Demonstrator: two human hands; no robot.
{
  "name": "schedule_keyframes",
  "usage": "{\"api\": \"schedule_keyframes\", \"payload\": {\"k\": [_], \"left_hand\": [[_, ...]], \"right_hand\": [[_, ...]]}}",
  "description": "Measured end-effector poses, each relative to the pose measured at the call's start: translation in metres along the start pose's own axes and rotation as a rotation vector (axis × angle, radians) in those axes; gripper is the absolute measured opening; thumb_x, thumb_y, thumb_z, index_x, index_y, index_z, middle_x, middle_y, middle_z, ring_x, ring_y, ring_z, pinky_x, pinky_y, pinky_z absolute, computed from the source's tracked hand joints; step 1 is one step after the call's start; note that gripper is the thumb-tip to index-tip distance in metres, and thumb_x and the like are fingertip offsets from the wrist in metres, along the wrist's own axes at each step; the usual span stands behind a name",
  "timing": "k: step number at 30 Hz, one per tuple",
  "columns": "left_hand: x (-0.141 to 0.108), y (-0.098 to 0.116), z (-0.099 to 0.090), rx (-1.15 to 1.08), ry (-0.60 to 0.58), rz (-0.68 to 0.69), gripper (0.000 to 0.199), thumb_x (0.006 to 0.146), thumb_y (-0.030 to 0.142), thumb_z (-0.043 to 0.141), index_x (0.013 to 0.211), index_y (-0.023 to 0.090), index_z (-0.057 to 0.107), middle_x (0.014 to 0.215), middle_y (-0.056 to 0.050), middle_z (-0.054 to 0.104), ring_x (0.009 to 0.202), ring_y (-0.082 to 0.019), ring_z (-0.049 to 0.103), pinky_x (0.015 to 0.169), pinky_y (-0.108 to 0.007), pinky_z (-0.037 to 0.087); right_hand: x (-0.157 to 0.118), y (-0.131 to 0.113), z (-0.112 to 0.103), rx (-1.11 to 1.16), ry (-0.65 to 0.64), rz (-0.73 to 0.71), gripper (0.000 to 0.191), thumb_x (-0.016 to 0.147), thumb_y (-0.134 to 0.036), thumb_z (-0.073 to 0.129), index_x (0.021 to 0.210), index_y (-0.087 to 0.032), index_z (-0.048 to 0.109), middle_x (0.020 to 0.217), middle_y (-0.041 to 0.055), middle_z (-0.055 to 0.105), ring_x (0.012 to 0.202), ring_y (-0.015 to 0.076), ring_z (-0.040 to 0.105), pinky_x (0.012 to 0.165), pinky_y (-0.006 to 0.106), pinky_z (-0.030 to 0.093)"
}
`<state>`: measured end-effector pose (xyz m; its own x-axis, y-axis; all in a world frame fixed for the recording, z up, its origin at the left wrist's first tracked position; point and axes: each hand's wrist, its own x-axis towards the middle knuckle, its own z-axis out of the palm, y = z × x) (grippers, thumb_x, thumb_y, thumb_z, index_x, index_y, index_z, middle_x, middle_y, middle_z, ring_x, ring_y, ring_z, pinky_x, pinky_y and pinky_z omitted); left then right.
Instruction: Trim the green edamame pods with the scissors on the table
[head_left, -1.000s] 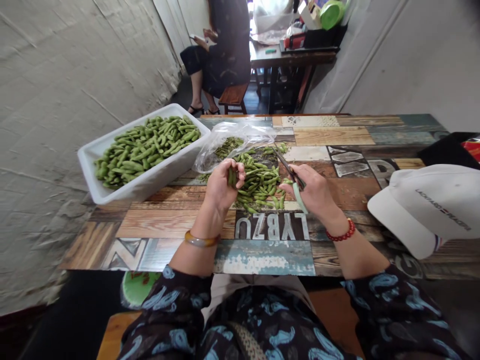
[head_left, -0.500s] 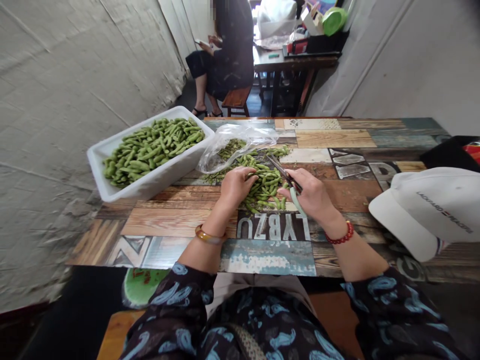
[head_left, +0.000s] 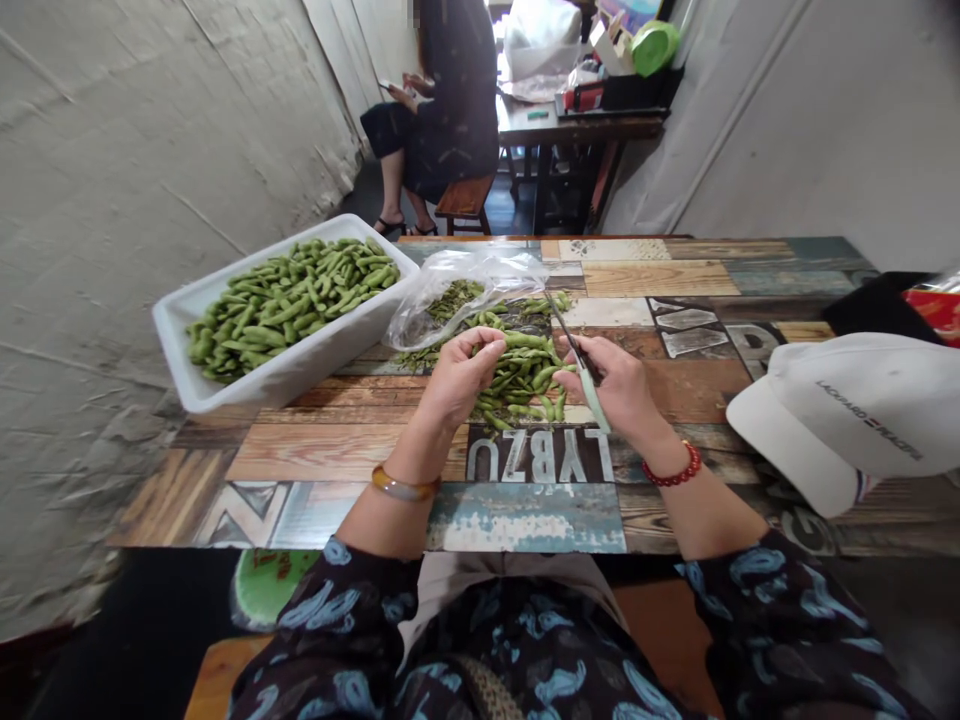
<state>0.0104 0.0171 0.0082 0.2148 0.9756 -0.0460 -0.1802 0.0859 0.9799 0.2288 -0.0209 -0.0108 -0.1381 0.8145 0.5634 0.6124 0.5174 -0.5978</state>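
My left hand point(head_left: 463, 378) is raised just over the pile, thumb and fingertips pinched on a green soybean pod point(head_left: 526, 341) that sticks out to the right. Scissors point(head_left: 595, 402) with a pale green handle are gripped in my right hand point(head_left: 616, 388), their dark blades pointing up and away. Between and below both hands lies a loose pile of soybean pods point(head_left: 517, 378) on the patchwork-patterned table point(head_left: 322, 450). Behind the pile, a clear plastic bag point(head_left: 487, 268) lies with green trimmings point(head_left: 456, 297) at it.
A white tub point(head_left: 300, 385) heaped with pods stands at the left, close to the wall. To the right lies a white cap point(head_left: 840, 410) beside a black object point(head_left: 870, 310). Beyond the table a person point(head_left: 454, 110) sits on a wooden stool point(head_left: 463, 197).
My left hand has lifted from the pile and now shows a pod in its fingertips. The scissors have turned slightly, with their blades looking closer together. The view has shifted a little.
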Motion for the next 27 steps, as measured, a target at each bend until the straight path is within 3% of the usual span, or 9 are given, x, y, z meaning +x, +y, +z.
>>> {"api": "schedule_keyframes", "payload": {"k": [4, 8, 13, 16, 20, 24, 27], "left_hand": [[-0.006, -0.005, 0.015, 0.154, -0.087, 0.066, 0.023, 0.076, 0.036, 0.072, 0.083, 0.015, 0.066, 0.058, 0.004, 0.048, 0.049, -0.006, 0.034, 0.048, -0.022, 0.024], [-0.011, -0.005, 0.023, 0.402, -0.198, 0.158, 0.014, 0.079, 0.027, 0.065, 0.078, 0.013, 0.067, 0.069, 0.000, 0.060, 0.063, -0.010, 0.048, 0.059, -0.022, 0.035], [-0.013, -0.008, 0.025, 0.543, -0.299, 0.191, 0.016, 0.081, 0.027, 0.064, 0.082, 0.013, 0.070, 0.067, 0.000, 0.058, 0.058, -0.009, 0.042, 0.055, -0.024, 0.030], [-0.013, -0.013, 0.026, 0.602, -0.338, 0.290, 0.015, 0.078, 0.026, 0.068, 0.069, 0.014, 0.067, 0.060, 0.002, 0.048, 0.058, -0.010, 0.040, 0.056, -0.024, 0.028], [-0.013, -0.010, 0.026, 0.477, -0.357, 0.172, 0.023, 0.077, 0.030, 0.069, 0.065, 0.014, 0.059, 0.058, 0.004, 0.041, 0.056, -0.008, 0.035, 0.054, -0.023, 0.026], [-0.013, -0.002, 0.021, 0.160, -0.202, 0.039, 0.025, 0.077, 0.033, 0.071, 0.073, 0.017, 0.051, 0.059, 0.007, 0.040, 0.050, -0.005, 0.031, 0.049, -0.021, 0.024], [-0.012, -0.001, 0.018, -0.011, -0.146, -0.017, 0.028, 0.075, 0.035, 0.073, 0.077, 0.018, 0.050, 0.057, 0.008, 0.039, 0.044, -0.004, 0.029, 0.044, -0.021, 0.021]], "right_hand": [[0.001, -0.012, 0.000, 0.111, 0.022, 0.037, 0.031, 0.087, -0.037, 0.069, 0.112, -0.020, 0.065, 0.089, 0.0044, 0.072, 0.076, 0.0184, 0.069, 0.075, 0.033, 0.058], [0.002, -0.019, -0.001, 0.083, 0.062, 0.047, 0.016, 0.086, -0.024, 0.063, 0.101, -0.019, 0.065, 0.085, 0.0031, 0.071, 0.073, 0.0163, 0.068, 0.075, 0.030, 0.057], [0.003, -0.018, -0.002, 0.062, -0.022, -0.040, 0.019, 0.085, -0.019, 0.059, 0.104, -0.019, 0.064, 0.090, 0.0054, 0.071, 0.078, 0.0177, 0.068, 0.076, 0.031, 0.057], [0.001, -0.020, -0.001, 0.056, -0.120, -0.116, 0.021, 0.086, -0.021, 0.060, 0.106, -0.019, 0.064, 0.091, 0.0066, 0.071, 0.082, 0.0198, 0.068, 0.077, 0.033, 0.057], [0.002, -0.022, -0.004, 0.101, -0.089, -0.059, 0.022, 0.088, -0.025, 0.063, 0.109, -0.020, 0.063, 0.089, 0.0043, 0.070, 0.079, 0.0182, 0.067, 0.077, 0.032, 0.057], [0.004, -0.016, -0.010, 0.064, -0.047, 0.002, 0.030, 0.089, -0.036, 0.066, 0.115, -0.021, 0.063, 0.092, 0.0050, 0.068, 0.076, 0.0177, 0.064, 0.075, 0.033, 0.056], [0.003, -0.010, -0.010, 0.011, -0.102, -0.030, 0.041, 0.086, -0.045, 0.070, 0.118, -0.021, 0.061, 0.100, 0.0077, 0.066, 0.076, 0.0187, 0.062, 0.072, 0.034, 0.056]]}}
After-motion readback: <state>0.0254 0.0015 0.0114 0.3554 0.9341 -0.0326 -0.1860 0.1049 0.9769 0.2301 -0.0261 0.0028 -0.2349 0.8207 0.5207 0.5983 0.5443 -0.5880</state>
